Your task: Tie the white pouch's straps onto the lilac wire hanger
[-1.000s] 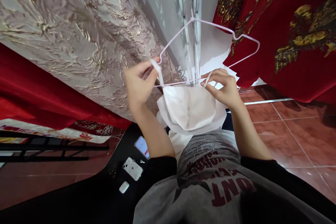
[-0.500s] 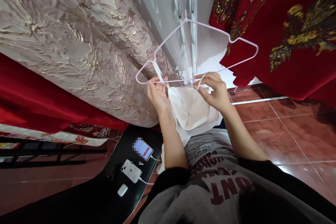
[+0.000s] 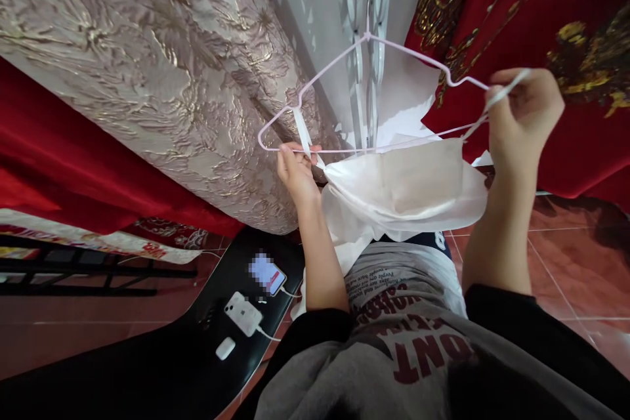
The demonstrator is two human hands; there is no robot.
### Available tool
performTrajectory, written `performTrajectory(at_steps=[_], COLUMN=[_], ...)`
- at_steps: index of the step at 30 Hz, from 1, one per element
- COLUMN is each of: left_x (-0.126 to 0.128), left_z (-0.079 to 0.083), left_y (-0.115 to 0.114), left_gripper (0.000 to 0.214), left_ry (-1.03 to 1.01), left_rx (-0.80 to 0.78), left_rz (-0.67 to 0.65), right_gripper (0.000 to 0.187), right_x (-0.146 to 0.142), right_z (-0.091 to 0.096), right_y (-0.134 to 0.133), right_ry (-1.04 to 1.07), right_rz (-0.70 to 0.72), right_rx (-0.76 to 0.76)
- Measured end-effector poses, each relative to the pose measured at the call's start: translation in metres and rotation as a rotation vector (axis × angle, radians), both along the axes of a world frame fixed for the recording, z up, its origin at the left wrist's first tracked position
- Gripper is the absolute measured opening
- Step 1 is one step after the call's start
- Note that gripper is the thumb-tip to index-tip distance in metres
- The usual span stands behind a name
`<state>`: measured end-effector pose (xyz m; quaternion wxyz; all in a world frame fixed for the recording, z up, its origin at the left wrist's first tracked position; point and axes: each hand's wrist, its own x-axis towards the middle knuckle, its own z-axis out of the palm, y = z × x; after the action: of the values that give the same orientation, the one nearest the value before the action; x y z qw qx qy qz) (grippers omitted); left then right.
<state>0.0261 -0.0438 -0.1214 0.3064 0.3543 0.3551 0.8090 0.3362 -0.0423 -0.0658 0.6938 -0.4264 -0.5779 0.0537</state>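
Note:
A pale pink clothes hanger (image 3: pixel 331 69) hangs by its metal hook in front of me. My left hand (image 3: pixel 298 174) is closed on the hanger's lower left bar, beside a white strap looped over that shoulder. From this strap hangs a white garment (image 3: pixel 423 174), its top edge stretched sideways along the bottom bar. My right hand (image 3: pixel 524 111) pinches the garment's other thin strap (image 3: pixel 506 90) at the hanger's right end. That end of the hanger is hidden behind my fingers.
A cream floral curtain-like fabric (image 3: pixel 162 65) hangs at the left, and red cloth with gold embroidery (image 3: pixel 581 72) at the right. On a black bench (image 3: pixel 162 367) lie two phones (image 3: pixel 268 273) with cables and a white earbud case (image 3: pixel 225 348). White metal rails (image 3: pixel 359 65) stand behind the hanger.
My right hand has moved right and up with the strap, from the bottom bar to the hanger's right end. The garment's top has spread wide. My left hand stays on the bar.

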Motion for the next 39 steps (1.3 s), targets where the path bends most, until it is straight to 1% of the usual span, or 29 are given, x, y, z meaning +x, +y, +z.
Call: performTrajectory(at_steps=[2, 4, 5, 7, 9, 10, 11, 12, 14, 15, 16, 18, 19, 21, 23, 24, 26, 27, 28, 29, 31, 32, 33, 34, 35, 36, 38, 39], left_x=[0.000, 0.000, 0.000, 0.000, 0.000, 0.001, 0.001, 0.000, -0.003, -0.006, -0.010, -0.019, -0.024, -0.031, -0.035, -0.036, -0.039, -0.042, -0.045, -0.048, -0.054, -0.055, -0.055, -0.052, -0.047, -0.039, -0.021, -0.012], left_z=[0.001, 0.002, 0.001, 0.000, -0.002, -0.004, -0.006, -0.009, -0.015, -0.019, -0.021, -0.023, -0.020, -0.007, 0.015, 0.026, 0.047, 0.053, 0.056, 0.055, 0.045, 0.038, 0.029, 0.021, 0.015, 0.010, 0.007, 0.007], left_y=[-0.001, -0.002, -0.003, -0.005, -0.006, -0.006, -0.006, -0.005, -0.003, -0.003, -0.004, -0.010, -0.016, -0.030, -0.045, -0.051, -0.056, -0.055, -0.052, -0.047, -0.035, -0.030, -0.026, -0.023, -0.021, -0.021, -0.023, -0.024], left_gripper=[0.051, 0.049, 0.049, 0.048, 0.048, 0.048, 0.048, 0.047, 0.046, 0.047, 0.048, 0.049, 0.048, 0.042, 0.038, 0.043, 0.057, 0.061, 0.060, 0.053, 0.031, 0.028, 0.030, 0.033, 0.034, 0.035, 0.042, 0.043], left_ry=[-0.013, -0.008, -0.001, 0.017, 0.033, 0.037, 0.038, 0.039, 0.042, 0.053, 0.071, 0.131, 0.175, 0.288, 0.381, 0.380, 0.314, 0.263, 0.215, 0.171, 0.078, 0.040, 0.018, 0.016, 0.031, 0.060, 0.103, 0.101], left_rx=[-0.013, -0.051, -0.072, -0.109, -0.127, -0.127, -0.123, -0.121, -0.133, -0.150, -0.173, -0.211, -0.220, -0.223, -0.209, -0.178, -0.085, -0.022, 0.040, 0.093, 0.141, 0.123, 0.078, 0.020, -0.036, -0.084, -0.129, -0.123], left_rz=[0.009, -0.003, -0.025, -0.082, -0.123, -0.132, -0.137, -0.144, -0.156, -0.168, -0.179, -0.206, -0.227, -0.306, -0.421, -0.458, -0.453, -0.418, -0.362, -0.292, -0.098, 0.002, 0.066, 0.076, 0.035, -0.043, -0.201, -0.236], right_gripper=[0.021, 0.019, 0.020, 0.023, 0.019, 0.014, 0.008, 0.007, 0.019, 0.024, 0.027, 0.029, 0.029, 0.029, 0.029, 0.029, 0.029, 0.030, 0.030, 0.031, 0.033, 0.033, 0.032, 0.032, 0.033, 0.035, 0.040, 0.041], right_x=[-0.008, -0.019, -0.024, -0.034, -0.044, -0.050, -0.058, -0.066, -0.085, -0.094, -0.103, -0.115, -0.119, -0.123, -0.122, -0.120, -0.117, -0.115, -0.113, -0.110, -0.105, -0.104, -0.103, -0.104, -0.105, -0.108, -0.112, -0.112], right_z=[0.024, 0.041, 0.046, 0.046, 0.033, 0.023, 0.010, -0.003, -0.029, -0.041, -0.050, -0.063, -0.066, -0.067, -0.064, -0.063, -0.060, -0.060, -0.060, -0.060, -0.059, -0.059, -0.058, -0.057, -0.055, -0.054, -0.052, -0.052], right_y=[0.003, 0.002, 0.000, -0.003, -0.005, -0.005, -0.003, -0.001, 0.003, 0.004, 0.003, -0.002, -0.006, -0.015, -0.020, -0.021, -0.020, -0.019, -0.017, -0.017, -0.016, -0.017, -0.018, -0.020, -0.022, -0.024, -0.028, -0.029], right_ry=[-0.151, -0.262, -0.276, -0.220, -0.154, -0.163, -0.213, -0.298, -0.498, -0.570, -0.601, -0.568, -0.529, -0.474, -0.467, -0.466, -0.454, -0.452, -0.456, -0.466, -0.491, -0.497, -0.498, -0.498, -0.502, -0.511, -0.517, -0.489], right_rz=[0.100, 0.143, 0.125, 0.036, -0.008, 0.019, 0.084, 0.168, 0.302, 0.310, 0.286, 0.193, 0.159, 0.149, 0.180, 0.194, 0.211, 0.220, 0.231, 0.241, 0.251, 0.249, 0.246, 0.249, 0.263, 0.294, 0.375, 0.393], right_rx=[-0.114, -0.165, -0.139, 0.027, 0.211, 0.251, 0.238, 0.176, -0.013, -0.092, -0.140, -0.151, -0.128, -0.084, -0.078, -0.086, -0.104, -0.108, -0.109, -0.109, -0.111, -0.112, -0.112, -0.112, -0.111, -0.107, -0.087, -0.072])
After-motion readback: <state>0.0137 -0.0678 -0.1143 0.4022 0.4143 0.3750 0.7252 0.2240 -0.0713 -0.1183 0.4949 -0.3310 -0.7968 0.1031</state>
